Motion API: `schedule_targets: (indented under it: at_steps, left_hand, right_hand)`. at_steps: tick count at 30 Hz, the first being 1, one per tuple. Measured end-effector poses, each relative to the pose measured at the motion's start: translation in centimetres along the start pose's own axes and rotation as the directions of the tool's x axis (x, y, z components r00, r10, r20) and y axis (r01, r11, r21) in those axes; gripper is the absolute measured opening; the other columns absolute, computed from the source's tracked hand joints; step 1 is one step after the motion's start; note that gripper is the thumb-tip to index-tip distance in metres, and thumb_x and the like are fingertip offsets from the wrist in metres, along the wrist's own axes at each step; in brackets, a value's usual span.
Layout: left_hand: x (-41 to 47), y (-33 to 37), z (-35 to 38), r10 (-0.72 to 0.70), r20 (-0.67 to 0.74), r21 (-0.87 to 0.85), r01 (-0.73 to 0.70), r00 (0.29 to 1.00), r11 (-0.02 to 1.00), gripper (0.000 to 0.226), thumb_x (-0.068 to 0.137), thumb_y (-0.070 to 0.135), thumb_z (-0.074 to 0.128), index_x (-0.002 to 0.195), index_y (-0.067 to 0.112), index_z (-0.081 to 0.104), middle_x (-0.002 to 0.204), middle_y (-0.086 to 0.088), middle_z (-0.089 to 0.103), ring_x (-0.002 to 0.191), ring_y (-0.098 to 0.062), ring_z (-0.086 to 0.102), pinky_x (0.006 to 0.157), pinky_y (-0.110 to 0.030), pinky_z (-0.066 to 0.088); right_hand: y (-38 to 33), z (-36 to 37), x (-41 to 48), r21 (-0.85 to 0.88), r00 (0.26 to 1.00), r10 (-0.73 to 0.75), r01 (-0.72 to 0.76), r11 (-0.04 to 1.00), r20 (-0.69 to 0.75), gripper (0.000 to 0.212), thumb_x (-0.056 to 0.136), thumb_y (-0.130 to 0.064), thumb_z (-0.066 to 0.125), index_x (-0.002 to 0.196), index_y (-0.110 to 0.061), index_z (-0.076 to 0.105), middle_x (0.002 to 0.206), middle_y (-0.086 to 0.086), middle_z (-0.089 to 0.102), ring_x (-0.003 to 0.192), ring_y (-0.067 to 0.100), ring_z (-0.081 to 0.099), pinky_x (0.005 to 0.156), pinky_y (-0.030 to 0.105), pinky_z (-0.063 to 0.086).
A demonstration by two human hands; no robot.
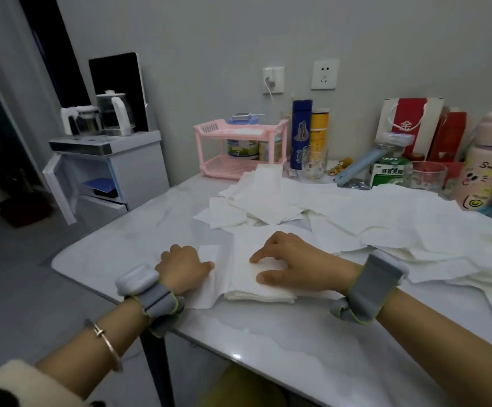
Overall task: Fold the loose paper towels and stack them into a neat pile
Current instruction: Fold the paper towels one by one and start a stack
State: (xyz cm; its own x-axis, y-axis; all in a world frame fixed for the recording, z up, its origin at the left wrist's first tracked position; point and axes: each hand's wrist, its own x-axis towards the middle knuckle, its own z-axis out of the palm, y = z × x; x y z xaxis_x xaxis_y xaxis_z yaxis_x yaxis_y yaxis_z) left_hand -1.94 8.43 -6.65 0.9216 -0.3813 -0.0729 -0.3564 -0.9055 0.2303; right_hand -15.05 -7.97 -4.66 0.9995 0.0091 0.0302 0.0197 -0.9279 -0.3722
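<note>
The right hand [283, 259] spreads flat on the folded white paper-towel pile [250, 289] by the white marble counter [268, 342]'s front edge; the left hand [184, 267] is curled, grip unclear. A tug could skew it.

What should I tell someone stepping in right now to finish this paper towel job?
Left hand: knuckles up, fingers curled, resting on the edge of a sheet beside the pile; I can't tell whether it pinches the sheet.
Right hand: pressing down on the folded stack near the front of the table.
Done: a few towels are folded and piled under the right hand.
Left: many loose towels lie spread to the right and behind, waiting to be folded and stacked.
</note>
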Motion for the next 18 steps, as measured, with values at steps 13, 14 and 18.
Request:
schedule_targets:
  at_steps: [13, 14, 18]
  left_hand:
    - [-0.5, 1.0, 0.3, -0.055, -0.08, 0.084, 0.062, 0.995, 0.995, 0.039, 0.097, 0.038, 0.044, 0.116, 0.005, 0.052, 0.122, -0.009, 0.057, 0.111, -0.025, 0.056, 0.076, -0.025, 0.037]
    - [-0.4, 0.9, 0.1, -0.037, -0.056, 0.071, 0.041, 0.998, 0.997, 0.039, 0.097, 0.038, 0.044, 0.117, 0.005, 0.051, 0.123, -0.01, 0.057, 0.111, -0.025, 0.056, 0.075, -0.025, 0.036]
    - [-0.2, 0.3, 0.3, -0.017, -0.024, 0.012, 0.017, 1.0, 1.0, 0.039, 0.097, 0.036, 0.045, 0.116, 0.003, 0.053, 0.123, -0.012, 0.057, 0.111, -0.027, 0.056, 0.076, -0.025, 0.036]
  right_hand:
    - [-0.2, 0.3, -0.1, -0.09, 0.996, 0.088, -0.088, 0.992, -0.007, 0.05, 0.091, -0.048, 0.047, 0.137, -0.026, 0.041, 0.126, 0.002, 0.039, 0.115, 0.018, 0.038, 0.097, 0.028, 0.034]
    - [-0.3, 0.3, -0.1, -0.11, 0.995, 0.1, -0.1, 0.989, -0.005, 0.051, 0.092, -0.047, 0.046, 0.137, -0.023, 0.041, 0.126, 0.002, 0.039, 0.115, 0.019, 0.039, 0.096, 0.028, 0.035]
    - [-0.7, 0.4, -0.2, -0.163, 0.991, 0.134, -0.134, 0.977, -0.013, 0.042, 0.095, -0.044, 0.042, 0.111, -0.007, 0.053, 0.107, 0.006, 0.038, 0.093, 0.022, 0.04, 0.081, 0.029, 0.035]
